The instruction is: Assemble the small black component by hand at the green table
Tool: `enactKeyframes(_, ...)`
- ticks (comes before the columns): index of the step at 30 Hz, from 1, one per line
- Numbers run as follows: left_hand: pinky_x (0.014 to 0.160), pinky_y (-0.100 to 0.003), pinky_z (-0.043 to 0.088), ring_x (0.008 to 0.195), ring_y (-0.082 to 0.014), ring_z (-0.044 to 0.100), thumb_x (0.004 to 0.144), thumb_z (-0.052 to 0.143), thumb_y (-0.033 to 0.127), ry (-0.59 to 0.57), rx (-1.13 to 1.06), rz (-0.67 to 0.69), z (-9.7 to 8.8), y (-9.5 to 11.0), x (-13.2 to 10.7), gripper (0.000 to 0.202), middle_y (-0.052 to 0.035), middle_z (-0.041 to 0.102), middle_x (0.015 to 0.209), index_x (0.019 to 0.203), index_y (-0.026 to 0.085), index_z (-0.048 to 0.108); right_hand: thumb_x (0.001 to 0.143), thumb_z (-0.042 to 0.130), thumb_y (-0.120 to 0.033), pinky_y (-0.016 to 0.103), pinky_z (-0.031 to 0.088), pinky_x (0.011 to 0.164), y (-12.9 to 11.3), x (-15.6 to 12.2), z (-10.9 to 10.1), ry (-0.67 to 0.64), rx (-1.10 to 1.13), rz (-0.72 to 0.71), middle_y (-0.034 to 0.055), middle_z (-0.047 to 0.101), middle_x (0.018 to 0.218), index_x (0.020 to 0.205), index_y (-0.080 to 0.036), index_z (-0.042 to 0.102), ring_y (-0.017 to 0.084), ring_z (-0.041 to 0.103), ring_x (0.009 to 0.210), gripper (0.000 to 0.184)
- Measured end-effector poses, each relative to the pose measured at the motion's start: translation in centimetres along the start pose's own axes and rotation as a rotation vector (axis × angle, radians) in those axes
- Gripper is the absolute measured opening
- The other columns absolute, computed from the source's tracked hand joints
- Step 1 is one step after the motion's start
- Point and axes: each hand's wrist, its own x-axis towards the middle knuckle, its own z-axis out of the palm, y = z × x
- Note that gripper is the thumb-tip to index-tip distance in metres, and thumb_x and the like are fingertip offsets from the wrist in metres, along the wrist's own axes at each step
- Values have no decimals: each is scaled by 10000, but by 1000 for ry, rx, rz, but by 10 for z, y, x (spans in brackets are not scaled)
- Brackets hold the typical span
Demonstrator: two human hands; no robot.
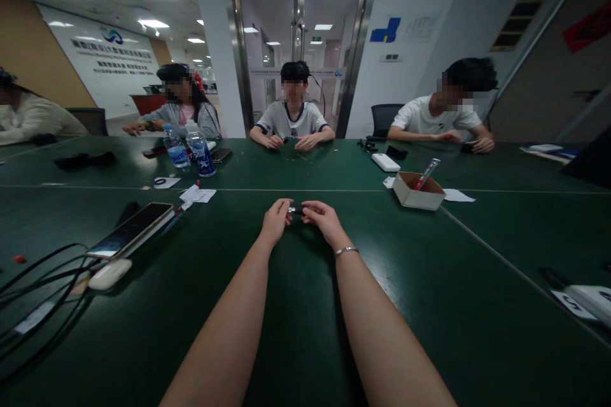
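Observation:
A small black object with a silver end (296, 210) is held level between my two hands, just above the green table; its exact kind is too small to make out. The fingers of my left hand (277, 221) pinch it at the silver end. Closed around the black end are the thumb and fingers of my right hand (324, 221), which has a silver bracelet (346, 250) at the wrist. My fingertips cover part of the object.
On the green table (305, 331), a phone (131, 229), white case (109, 273) and black cables (42, 280) lie left. Bottles (200, 149) stand beyond. A small box (420, 194) holding a tube is at right. Several people sit around, one opposite (292, 114).

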Motion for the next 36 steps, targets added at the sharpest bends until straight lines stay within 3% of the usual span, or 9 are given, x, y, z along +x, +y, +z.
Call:
enactKeyframes(3,499,-194,372,538,-92,507,828,520,301,-12,20,18,1,1,-1,316,7,563,701,1108,182,608,596,836,-358,246,534,608,0,0,0,-4,6,0,24,689,734,920,-166,701,145,647,658,400)
enactKeyframes(6,500,-200,370,512,-95,478,865,470,351,-34,42,27,2,3,-2,316,13,528,632,1071,168,624,587,838,-368,246,533,600,0,0,0,-10,7,0,20,689,727,916,-166,699,145,648,651,410)
enactKeyframes(10,515,-206,384,539,-90,503,834,511,311,-16,57,34,2,5,-4,327,0,576,762,1123,190,603,603,832,-370,249,535,612,-2,-1,0,-9,-7,-5,25,692,739,925,-171,699,147,650,668,401)
enactKeyframes(14,516,-213,383,528,-105,488,866,472,352,-33,76,30,2,7,-6,317,14,537,654,1089,183,621,586,832,-384,256,535,606,-4,-2,1,-11,-14,-3,23,688,728,912,-170,702,150,647,660,411)
enactKeyframes(18,536,-219,404,551,-99,516,822,523,296,-8,70,36,3,8,-6,329,-2,583,764,1121,187,606,581,835,-376,253,534,610,-4,-2,1,-8,-7,6,25,691,741,915,-168,698,148,647,664,417)
enactKeyframes(22,516,-222,385,513,-110,485,846,494,347,-11,60,38,4,6,-4,319,16,534,623,1076,166,621,581,838,-369,247,532,609,-3,-1,1,-14,5,5,22,685,725,916,-167,697,145,643,658,415)
enactKeyframes(27,523,-211,385,538,-90,501,837,494,293,2,37,31,3,6,-5,318,1,571,753,1114,179,602,590,831,-363,236,529,613,-3,-2,1,-6,11,9,28,691,736,927,-160,693,139,645,662,417)
enactKeyframes(31,520,-206,379,544,-103,487,870,479,366,-8,22,31,4,7,-5,322,12,530,658,1093,173,611,569,840,-383,256,542,625,-5,-4,1,-20,1,8,10,676,712,915,-165,685,145,649,655,438)
enactKeyframes(36,591,-212,435,672,-121,557,809,595,335,-61,-63,55,7,2,-2,260,-32,600,820,1000,160,622,552,849,-403,293,558,669,-4,-2,6,-28,19,14,1,673,734,890,-180,641,172,670,709,455)
